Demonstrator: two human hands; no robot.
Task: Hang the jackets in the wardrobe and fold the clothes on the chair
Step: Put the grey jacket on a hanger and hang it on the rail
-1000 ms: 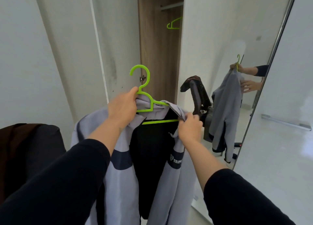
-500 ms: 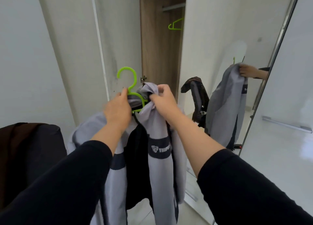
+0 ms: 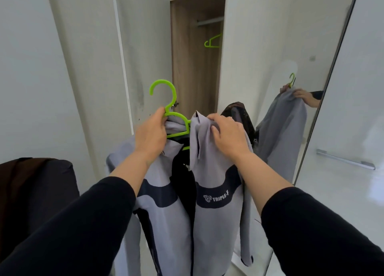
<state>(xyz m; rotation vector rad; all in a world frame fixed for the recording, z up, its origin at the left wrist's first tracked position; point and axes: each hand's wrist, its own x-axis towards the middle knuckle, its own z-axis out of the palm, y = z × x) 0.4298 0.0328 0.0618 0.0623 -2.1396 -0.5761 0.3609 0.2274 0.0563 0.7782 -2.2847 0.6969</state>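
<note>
I look into the open wardrobe (image 3: pixel 195 72): one compartment with a metal rail (image 3: pixel 209 22) across the top, and one empty green hanger (image 3: pixel 213 41) hanging below the rail. Above it a shelf holds something dark that I cannot make out.

In front of the wardrobe I hold one grey jacket (image 3: pixel 216 223) with dark bands and a white logo on the chest. It sits on a second green hanger (image 3: pixel 166 109), so I count two hangers in all, apart from the reflection in the mirrored door (image 3: pixel 301 47) at right. My left hand (image 3: pixel 150 134) is closed around the hanger's neck just under the hook, pinching the jacket's collar with it. My right hand (image 3: pixel 226 136) is clenched on a bunch of grey fabric at the jacket's right shoulder, just beside the hanger's arm. The jacket hangs open at the front, showing its black lining.

Behind my right hand another dark garment (image 3: pixel 236 111) is draped over something I cannot identify. At lower left a chair back (image 3: pixel 41 192) carries brown and black clothes.
</note>
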